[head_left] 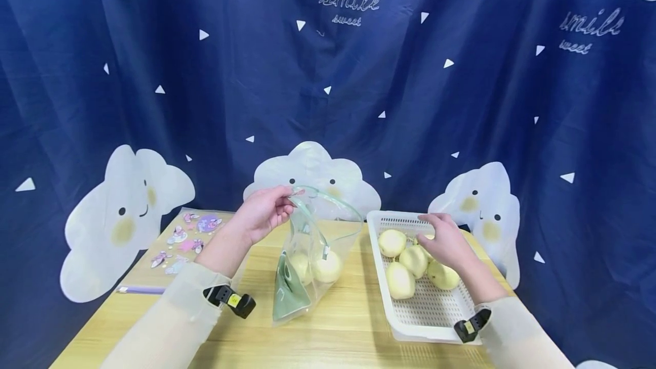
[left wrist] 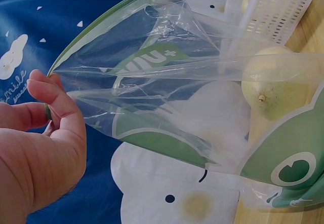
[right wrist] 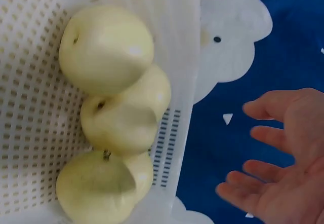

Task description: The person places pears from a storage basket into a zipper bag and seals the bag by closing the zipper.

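Note:
My left hand (head_left: pixel 263 212) pinches the green-edged mouth of a clear zip bag (head_left: pixel 291 295) with a white slider and green print. The bag's mouth gapes, and pale yellow pears (head_left: pixel 327 267) sit low inside it. To the right, a white plastic basket (head_left: pixel 425 309) holds several more pears (head_left: pixel 400 281). Over the basket's far right part reaches my right hand (head_left: pixel 448 239), its fingers spread and relaxed. In the right wrist view that hand (right wrist: pixel 283 158) holds nothing and appears apart from the pears (right wrist: pixel 106 49).
A flat, see-through zip bag (head_left: pixel 176 244) with pink and purple pictures and a purple closure lies at the left of the wooden table (head_left: pixel 338 340). Behind the table hangs a dark blue curtain (head_left: pixel 287 73) with white clouds.

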The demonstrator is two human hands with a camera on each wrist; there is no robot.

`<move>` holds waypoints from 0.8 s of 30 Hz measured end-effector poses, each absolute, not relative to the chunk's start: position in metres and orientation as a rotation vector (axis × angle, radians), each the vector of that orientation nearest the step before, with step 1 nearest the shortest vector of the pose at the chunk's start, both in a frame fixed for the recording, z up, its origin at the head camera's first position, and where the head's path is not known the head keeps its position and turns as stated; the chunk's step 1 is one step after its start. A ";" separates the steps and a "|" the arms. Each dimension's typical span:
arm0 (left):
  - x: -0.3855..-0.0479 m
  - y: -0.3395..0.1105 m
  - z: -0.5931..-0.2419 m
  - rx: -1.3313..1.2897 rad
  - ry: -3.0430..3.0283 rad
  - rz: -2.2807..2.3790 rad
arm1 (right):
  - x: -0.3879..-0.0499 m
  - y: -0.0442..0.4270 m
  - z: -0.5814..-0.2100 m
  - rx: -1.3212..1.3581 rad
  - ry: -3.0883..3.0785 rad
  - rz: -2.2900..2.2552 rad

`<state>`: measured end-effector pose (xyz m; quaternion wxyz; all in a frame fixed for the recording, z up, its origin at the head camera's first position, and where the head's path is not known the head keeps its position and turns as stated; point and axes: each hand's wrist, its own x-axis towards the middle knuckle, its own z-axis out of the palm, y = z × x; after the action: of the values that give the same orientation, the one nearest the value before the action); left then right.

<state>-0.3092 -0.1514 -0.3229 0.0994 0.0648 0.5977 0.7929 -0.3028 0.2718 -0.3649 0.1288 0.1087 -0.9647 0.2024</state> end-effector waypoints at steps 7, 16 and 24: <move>-0.309 -0.152 -0.324 0.204 1.771 2.334 | -0.312 0.286 -0.368 0.366 -2.982 0.415; -0.309 -0.151 -0.325 0.190 1.755 2.349 | -0.319 0.286 -0.372 0.460 -3.112 0.375; -0.309 -0.151 -0.325 0.186 1.759 2.343 | -0.329 0.266 -0.370 0.547 -3.138 0.373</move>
<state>-0.3086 -0.1512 -0.3248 0.1028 0.0631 0.5959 0.7939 -0.3289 0.2659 -0.3701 -0.0325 0.1706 -0.9779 0.1162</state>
